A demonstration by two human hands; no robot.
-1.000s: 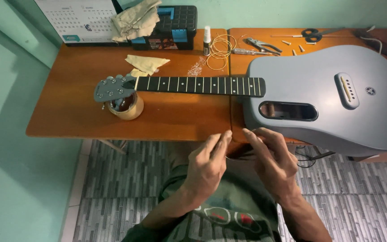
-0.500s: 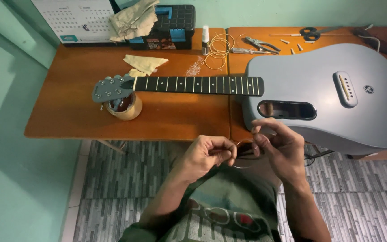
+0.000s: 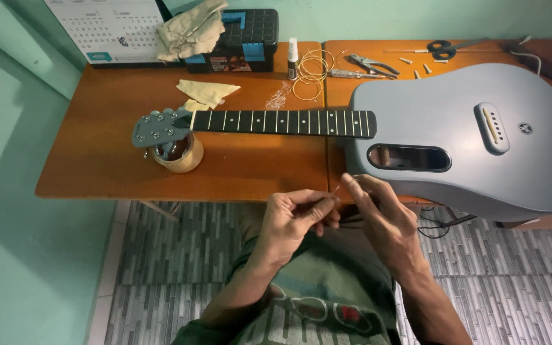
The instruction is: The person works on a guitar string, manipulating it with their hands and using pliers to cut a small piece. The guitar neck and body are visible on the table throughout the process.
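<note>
Hands meet just below the table [image 3: 97,172] edge: left hand [image 3: 295,220] and right hand [image 3: 378,220] both pinched on a thin string [image 3: 336,190], barely visible btwn the fingertips. Guitar [image 3: 467,134] lies flat w/ neck on a tape roll [image 3: 180,156]. Risk, I'd judge: wire slips or its sharp end pricks a finger; it could also kink if bent tight.

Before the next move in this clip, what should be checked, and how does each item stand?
1. Thin guitar string pinched between both hands: ok.
2. Left hand and right hand clear of the table edge: ok.
3. Guitar lying flat, neck resting on the tape roll: ok.
4. Fretboard bare of strings: ok.
5. Pliers and bridge pins on the table: ok.
6. String free of kinks: cannot tell.
</note>
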